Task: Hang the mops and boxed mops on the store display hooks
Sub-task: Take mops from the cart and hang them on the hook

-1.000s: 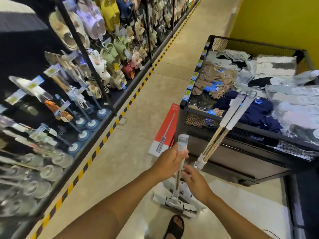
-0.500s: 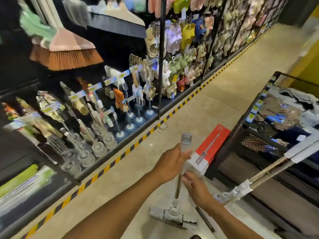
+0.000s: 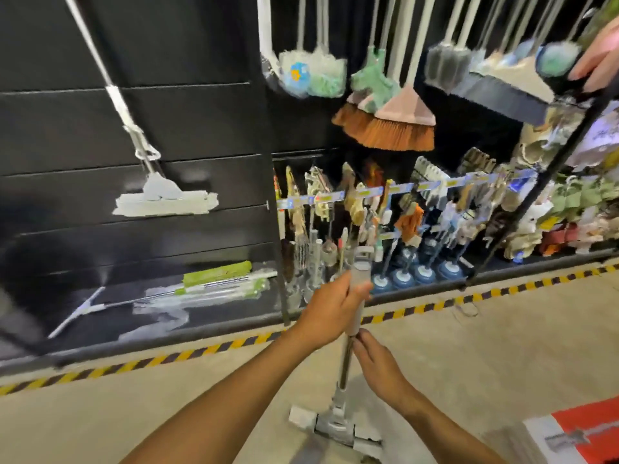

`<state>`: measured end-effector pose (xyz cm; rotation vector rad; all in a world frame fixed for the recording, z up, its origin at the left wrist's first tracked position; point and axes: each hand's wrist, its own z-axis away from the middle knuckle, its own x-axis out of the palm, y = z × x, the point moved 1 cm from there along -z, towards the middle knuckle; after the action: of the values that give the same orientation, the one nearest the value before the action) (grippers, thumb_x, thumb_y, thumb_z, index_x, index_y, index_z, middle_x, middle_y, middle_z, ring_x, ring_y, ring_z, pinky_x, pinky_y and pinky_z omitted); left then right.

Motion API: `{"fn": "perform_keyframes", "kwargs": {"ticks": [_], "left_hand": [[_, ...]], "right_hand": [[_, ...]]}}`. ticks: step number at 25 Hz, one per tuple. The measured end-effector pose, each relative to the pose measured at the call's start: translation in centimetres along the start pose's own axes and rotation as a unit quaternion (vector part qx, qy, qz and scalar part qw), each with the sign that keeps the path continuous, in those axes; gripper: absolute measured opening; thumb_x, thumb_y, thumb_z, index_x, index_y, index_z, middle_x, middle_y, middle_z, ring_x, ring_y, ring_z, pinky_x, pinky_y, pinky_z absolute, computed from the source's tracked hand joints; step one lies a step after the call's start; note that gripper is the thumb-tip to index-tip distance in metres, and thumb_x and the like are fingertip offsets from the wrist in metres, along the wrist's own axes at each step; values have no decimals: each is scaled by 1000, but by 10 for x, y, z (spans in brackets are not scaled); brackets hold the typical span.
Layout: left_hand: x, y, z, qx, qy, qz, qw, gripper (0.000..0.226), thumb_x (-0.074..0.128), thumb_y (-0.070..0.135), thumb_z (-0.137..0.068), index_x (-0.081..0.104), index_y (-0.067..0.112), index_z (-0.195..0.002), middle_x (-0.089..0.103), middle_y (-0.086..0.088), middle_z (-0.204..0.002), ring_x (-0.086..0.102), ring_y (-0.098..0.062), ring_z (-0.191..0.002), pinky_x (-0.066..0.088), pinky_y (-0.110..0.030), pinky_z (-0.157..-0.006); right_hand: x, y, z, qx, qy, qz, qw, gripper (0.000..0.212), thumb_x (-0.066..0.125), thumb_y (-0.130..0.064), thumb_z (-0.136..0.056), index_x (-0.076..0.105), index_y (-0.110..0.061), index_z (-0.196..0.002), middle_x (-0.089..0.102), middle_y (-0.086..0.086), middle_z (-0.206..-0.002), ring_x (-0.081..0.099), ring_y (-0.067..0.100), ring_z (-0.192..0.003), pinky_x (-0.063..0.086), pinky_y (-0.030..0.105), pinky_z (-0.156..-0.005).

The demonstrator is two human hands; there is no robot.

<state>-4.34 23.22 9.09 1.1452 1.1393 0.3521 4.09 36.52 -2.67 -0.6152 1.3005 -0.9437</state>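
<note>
I hold a grey-and-white mop upright, its flat head near the floor in front of me. My left hand is wrapped around the pale grip at the top of the handle. My right hand pinches the metal pole just below the grip. One white flat mop hangs on the black slat wall at the left. A red-and-white boxed mop lies on the floor at the lower right corner.
Packaged green mops lie on the bottom shelf. Brooms and dusters hang overhead to the right, with brushes and blue plungers below. A yellow-black striped line edges the shelf base. Someone else's hand shows at the top right.
My view has swung left from the wire basket and aisle onto the black slat wall. The mop stays upright in both hands, and the boxed mop now sits at my lower right.
</note>
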Motion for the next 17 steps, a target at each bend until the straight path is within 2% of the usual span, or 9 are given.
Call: {"fn": "perform_keyframes", "kwargs": {"ticks": [2,4,7,9,11,13,15,17], "left_hand": [[-40,-22,6,-29,46,-20,998,39,39,60,-102,62,28,-99,70,4,-96,66,-18,-90,55,-47,-84],[-84,-45,15,-62,97,-25,993,40,39,62,-98,61,29,-96,70,4,-95,66,-18,-90,56,-43,-84],[-148,-79,27,-99,164,-27,981,33,44,54,-102,63,29,-92,67,7,-87,63,-13,-84,51,-36,-78],[-187,-101,30,-116,196,-25,973,34,45,52,-102,66,26,-93,65,13,-82,61,-8,-81,47,-32,-74],[-222,-122,30,-142,223,-20,964,44,41,60,-97,67,24,-97,66,15,-83,62,-8,-84,48,-32,-78],[-258,-145,30,-166,242,-15,956,40,42,55,-100,67,23,-98,70,11,-89,64,-9,-87,51,-33,-82],[-295,-166,30,-184,264,-15,947,33,44,44,-106,68,22,-100,70,12,-91,64,-3,-86,51,-28,-78],[-331,-182,28,-195,293,-12,936,33,44,43,-107,69,23,-101,71,12,-92,65,-1,-86,50,-25,-77]], "right_hand": [[30,-27,-29,-21,-42,15,999,14,46,-25,-111,58,-28,-114,72,5,-108,68,21,-100,50,43,-89],[66,-54,-59,-39,-89,29,995,16,45,-26,-111,60,-24,-112,71,6,-107,66,23,-100,50,46,-90],[123,-91,-107,-84,-153,48,984,21,46,-27,-111,62,-15,-108,69,9,-103,66,23,-97,50,50,-90],[157,-120,-133,-105,-188,53,975,20,45,-29,-110,59,-20,-99,66,5,-94,63,19,-87,50,43,-83],[187,-146,-160,-129,-224,63,964,24,45,-25,-111,52,-27,-88,57,-3,-83,57,12,-77,44,33,-73],[217,-172,-185,-141,-254,80,954,22,46,-29,-110,53,-24,-91,57,-3,-82,58,17,-77,48,42,-76],[248,-197,-212,-155,-281,77,944,21,45,-34,-110,55,-22,-96,62,-2,-84,62,23,-80,51,52,-77],[273,-228,-234,-171,-294,72,938,20,46,-34,-110,58,-22,-99,65,-1,-82,63,23,-77,51,48,-72]]}}
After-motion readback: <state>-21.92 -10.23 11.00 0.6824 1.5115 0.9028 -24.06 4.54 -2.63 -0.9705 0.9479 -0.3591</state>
